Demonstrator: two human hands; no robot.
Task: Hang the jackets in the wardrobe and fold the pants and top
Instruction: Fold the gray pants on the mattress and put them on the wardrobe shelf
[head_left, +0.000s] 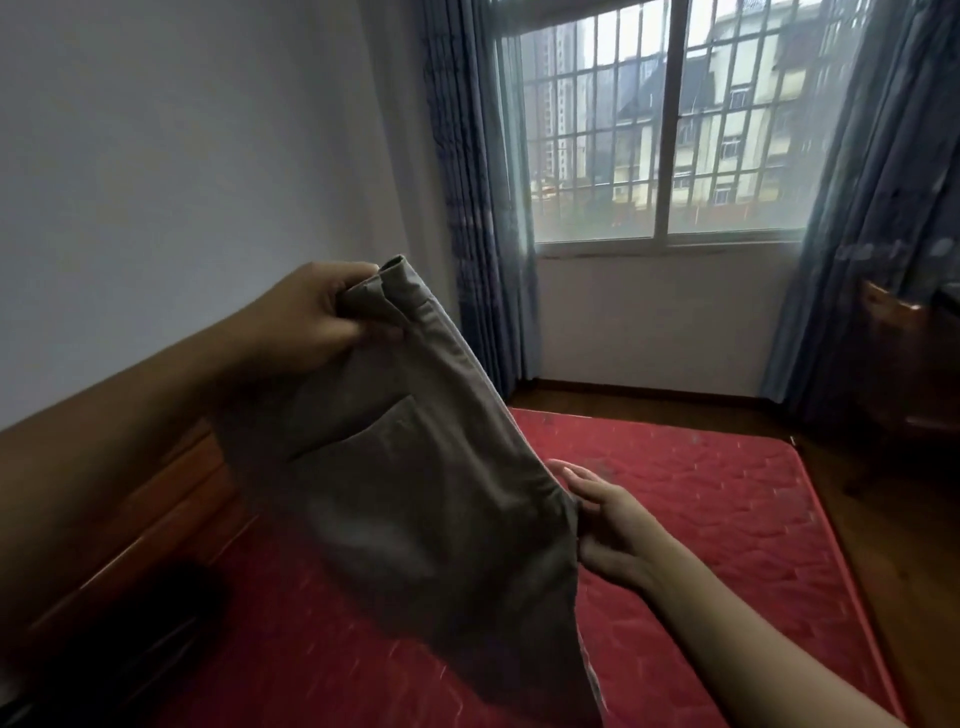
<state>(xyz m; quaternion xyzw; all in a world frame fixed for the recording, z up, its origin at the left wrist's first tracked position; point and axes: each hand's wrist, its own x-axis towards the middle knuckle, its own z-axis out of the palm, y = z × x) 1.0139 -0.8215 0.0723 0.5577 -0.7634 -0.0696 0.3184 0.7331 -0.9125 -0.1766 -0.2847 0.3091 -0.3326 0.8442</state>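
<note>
Both hands hold the pants (415, 493) up over the bed (727, 493). Left hand (317, 317) grips the bunched top edge, fingers curled round the cloth, raised near the wall (182, 182). Right hand (613, 525) sits lower at the pants' right edge, fingers fairly straight against it; whether the thumb pinches the cloth I cannot tell. The pants hang slanted, a patch pocket facing the camera, their lower part running out of view. The bed has a red quilted top. A wooden frame (156, 509) runs along its left side against the wall, with a blurred dark thing (130, 639) beside it. Past the far edge lies a strip of floor (649, 402), then a barred window (670, 130) between blue curtains (478, 208). Wooden furniture (904, 374) stands right, floor between it and the bed.
</note>
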